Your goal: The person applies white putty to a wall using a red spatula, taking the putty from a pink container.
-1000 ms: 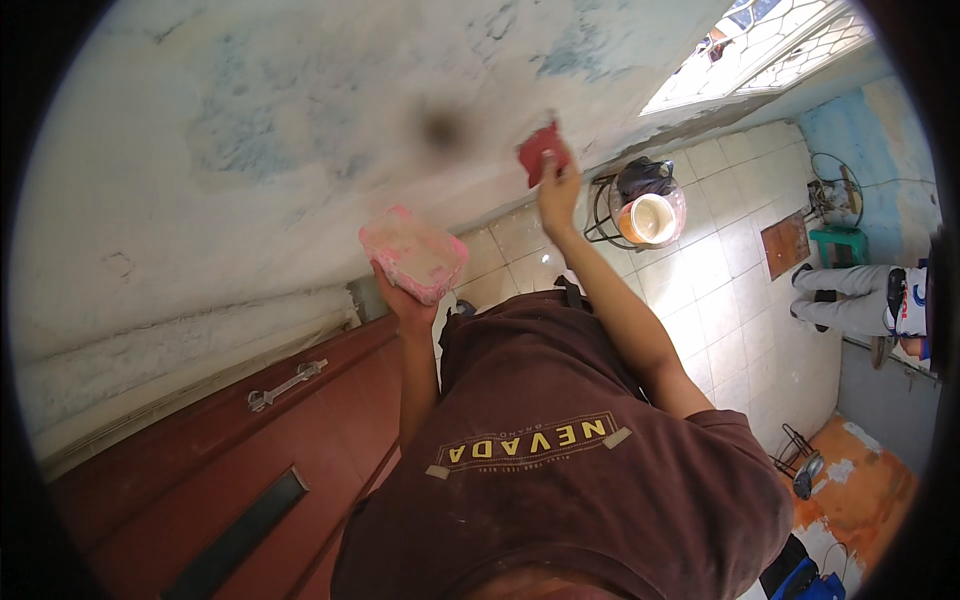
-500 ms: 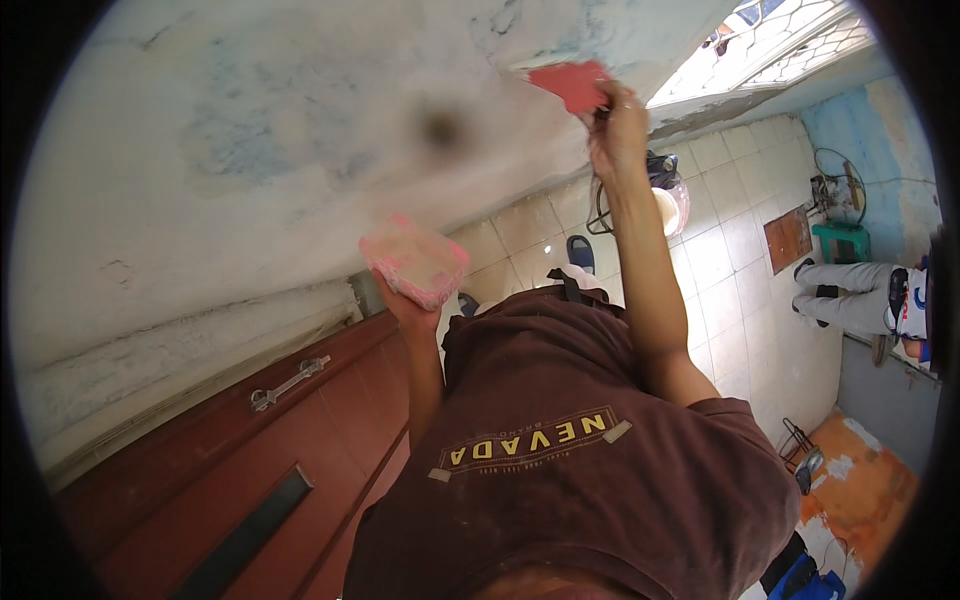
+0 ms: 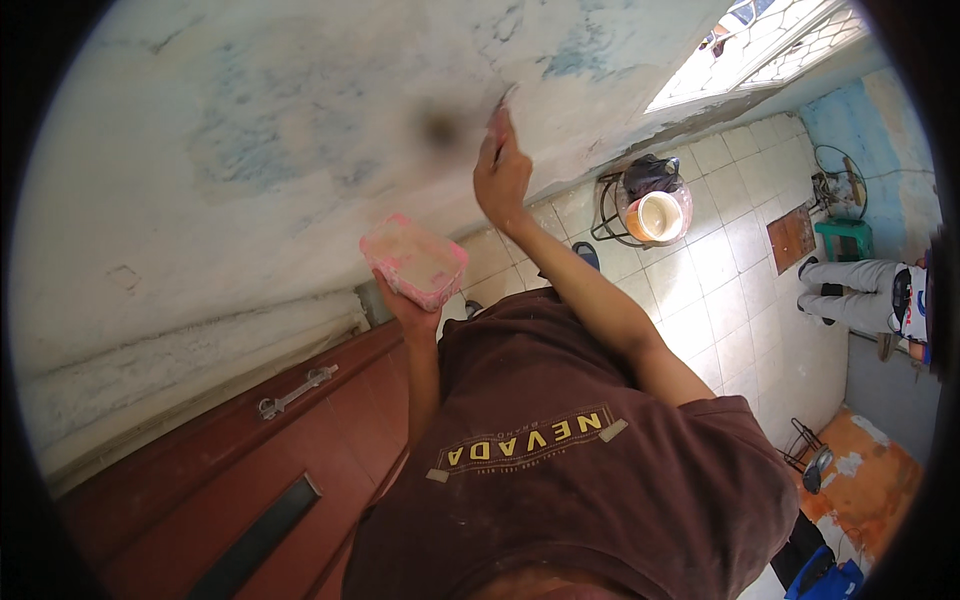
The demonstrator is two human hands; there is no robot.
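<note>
Head view: a red scraper (image 3: 497, 112) is gripped by the right hand (image 3: 503, 178) and pressed on the patchy wall (image 3: 250, 150). A pink tub (image 3: 415, 260) is held underneath by the left hand (image 3: 412, 312). Likely a smoothing step; an even stroke seems called for next.

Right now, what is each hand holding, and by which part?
Left hand cups the pink tub from underneath. Right hand presses a reddish tool against the wall; its grip is unclear.

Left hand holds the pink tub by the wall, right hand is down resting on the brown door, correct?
Not quite. The head view shows the left hand holding the pink tub, but the right hand is raised against the wall, not on the brown door.
</note>
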